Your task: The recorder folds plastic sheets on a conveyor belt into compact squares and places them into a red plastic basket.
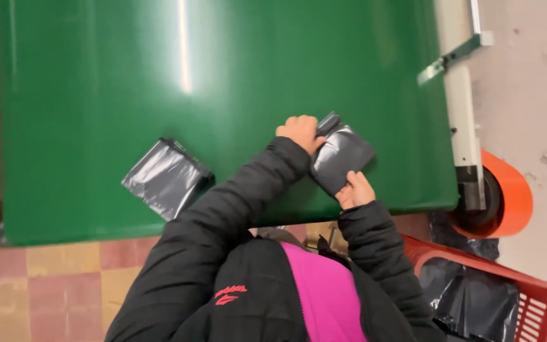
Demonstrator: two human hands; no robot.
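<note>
Head view, looking down. The left hand point(300, 132) was closed over the upper edge of a small folded dark grey plastic bag point(340, 157), pinning it against the glossy green desk point(128, 82). The right hand point(356, 190) pinched the same bag's lower corner between curled fingers, so the bag lay flat between both hands. A second folded dark grey plastic bag point(167, 178) rested on the desk well apart, beyond the left sleeve. Below the right hand stood a red slatted plastic basket point(539, 307) lined with dark plastic; an orange wheel guard point(515, 197) sat beside it.
</note>
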